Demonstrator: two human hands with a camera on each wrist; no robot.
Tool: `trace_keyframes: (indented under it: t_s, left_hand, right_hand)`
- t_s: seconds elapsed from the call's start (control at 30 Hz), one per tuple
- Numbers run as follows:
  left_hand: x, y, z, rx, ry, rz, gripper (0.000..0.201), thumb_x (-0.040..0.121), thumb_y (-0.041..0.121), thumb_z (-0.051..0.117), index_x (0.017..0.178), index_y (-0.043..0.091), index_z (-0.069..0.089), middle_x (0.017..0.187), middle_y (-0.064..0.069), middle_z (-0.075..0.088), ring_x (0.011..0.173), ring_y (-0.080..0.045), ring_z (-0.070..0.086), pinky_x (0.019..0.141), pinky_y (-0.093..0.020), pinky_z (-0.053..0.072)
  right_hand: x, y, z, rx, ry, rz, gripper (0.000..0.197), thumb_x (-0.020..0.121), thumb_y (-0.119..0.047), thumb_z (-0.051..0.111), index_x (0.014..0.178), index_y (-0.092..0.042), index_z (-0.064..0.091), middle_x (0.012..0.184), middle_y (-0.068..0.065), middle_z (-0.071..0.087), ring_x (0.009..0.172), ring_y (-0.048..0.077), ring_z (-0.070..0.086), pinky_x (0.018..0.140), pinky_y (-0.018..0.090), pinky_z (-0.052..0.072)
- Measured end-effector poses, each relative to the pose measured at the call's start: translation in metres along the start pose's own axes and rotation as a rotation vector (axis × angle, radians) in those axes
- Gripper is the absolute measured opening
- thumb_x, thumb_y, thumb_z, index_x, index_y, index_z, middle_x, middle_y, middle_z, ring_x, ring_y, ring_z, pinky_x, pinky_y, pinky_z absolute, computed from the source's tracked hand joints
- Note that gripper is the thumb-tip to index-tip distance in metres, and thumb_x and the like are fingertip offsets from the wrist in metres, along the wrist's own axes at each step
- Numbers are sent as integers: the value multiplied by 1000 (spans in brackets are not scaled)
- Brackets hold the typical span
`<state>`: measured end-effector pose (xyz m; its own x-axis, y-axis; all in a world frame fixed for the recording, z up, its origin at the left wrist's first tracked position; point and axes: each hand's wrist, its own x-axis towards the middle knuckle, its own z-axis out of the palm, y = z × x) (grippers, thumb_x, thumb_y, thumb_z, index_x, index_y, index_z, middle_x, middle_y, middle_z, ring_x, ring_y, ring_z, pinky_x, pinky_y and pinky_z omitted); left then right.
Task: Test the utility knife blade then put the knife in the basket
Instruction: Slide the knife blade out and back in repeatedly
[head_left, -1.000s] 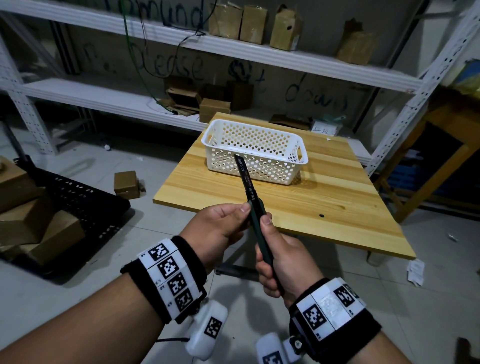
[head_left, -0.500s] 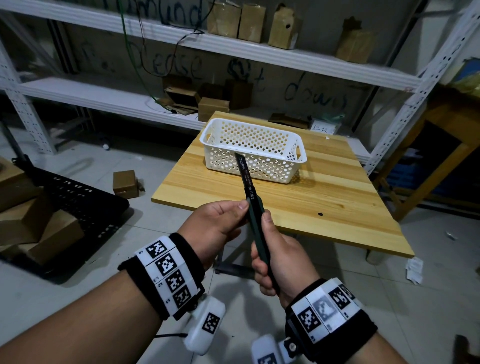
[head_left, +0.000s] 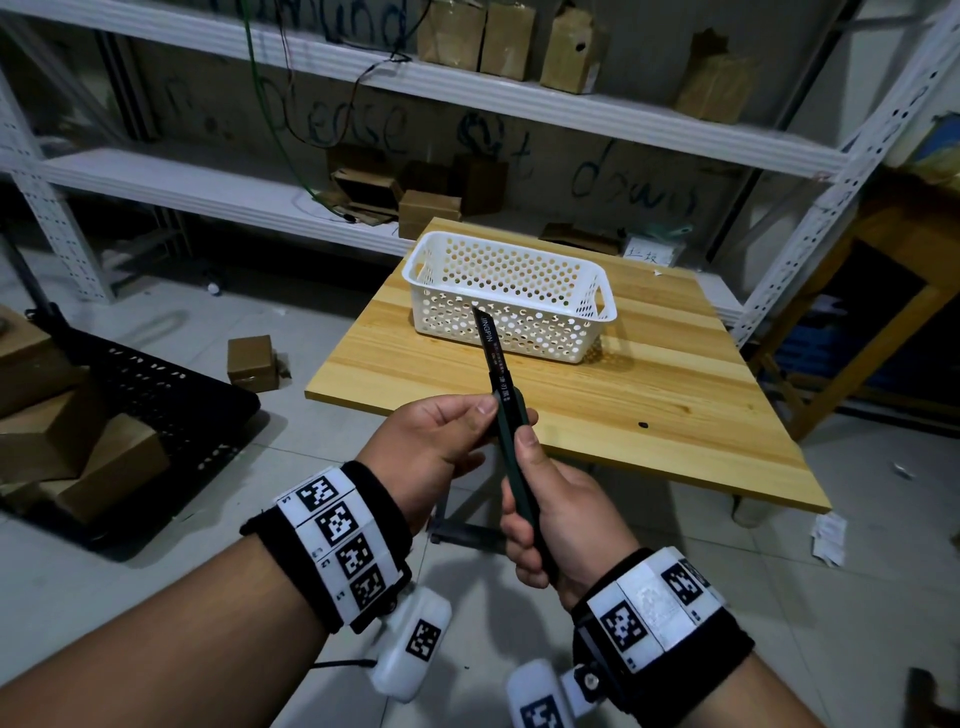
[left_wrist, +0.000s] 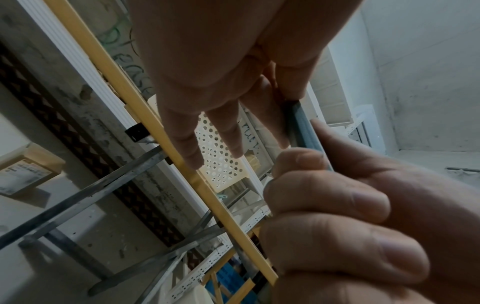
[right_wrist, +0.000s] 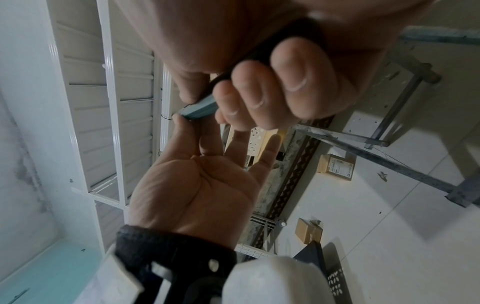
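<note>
The utility knife (head_left: 508, 434) has a dark green handle, and its dark blade (head_left: 491, 348) is slid out and points up and away toward the white perforated basket (head_left: 519, 332). My right hand (head_left: 527, 493) grips the handle, thumb on top, in front of the wooden table (head_left: 649, 395). My left hand (head_left: 493, 415) pinches the front of the handle between thumb and forefinger; its other fingers are straight. In the left wrist view the knife (left_wrist: 298, 127) runs between both hands. In the right wrist view the knife (right_wrist: 200, 109) sticks out of my fist toward the left hand (right_wrist: 197, 185).
The basket stands on the table's far half with nothing visible in it. White metal shelving (head_left: 519, 104) with cardboard boxes runs behind. A black crate (head_left: 156, 405) and boxes lie on the floor at left. A wooden stand (head_left: 883, 312) is at right.
</note>
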<state>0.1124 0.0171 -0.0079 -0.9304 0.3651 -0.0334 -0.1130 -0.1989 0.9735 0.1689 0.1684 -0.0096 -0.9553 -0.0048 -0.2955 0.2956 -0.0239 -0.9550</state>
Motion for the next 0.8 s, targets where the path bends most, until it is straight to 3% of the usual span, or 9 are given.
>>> trace_keyframes:
  t_s: [0.23, 0.4, 0.8]
  left_hand:
    - [0, -2, 0, -13, -13, -14, 31, 105, 30, 58, 98, 28, 88, 122, -4, 84, 127, -25, 73, 123, -65, 36]
    - [0, -2, -1, -51, -18, -10, 30, 89, 46, 70, 100, 24, 88, 123, -6, 84, 126, -26, 74, 123, -65, 36]
    - [2, -5, -1, -83, 3, -22, 30, 88, 41, 67, 98, 20, 85, 122, -9, 84, 123, -29, 75, 122, -67, 36]
  right_hand:
    - [-1, 1, 0, 19, -10, -1, 59, 88, -71, 48, 74, -15, 54, 50, 4, 43, 37, 17, 34, 40, 20, 26]
    - [-1, 1, 0, 19, -21, -8, 57, 89, -70, 47, 75, -15, 54, 50, 4, 43, 37, 17, 34, 40, 19, 26]
    - [2, 3, 0, 35, -42, -19, 53, 93, -64, 46, 78, -14, 54, 50, 3, 44, 35, 16, 34, 37, 18, 26]
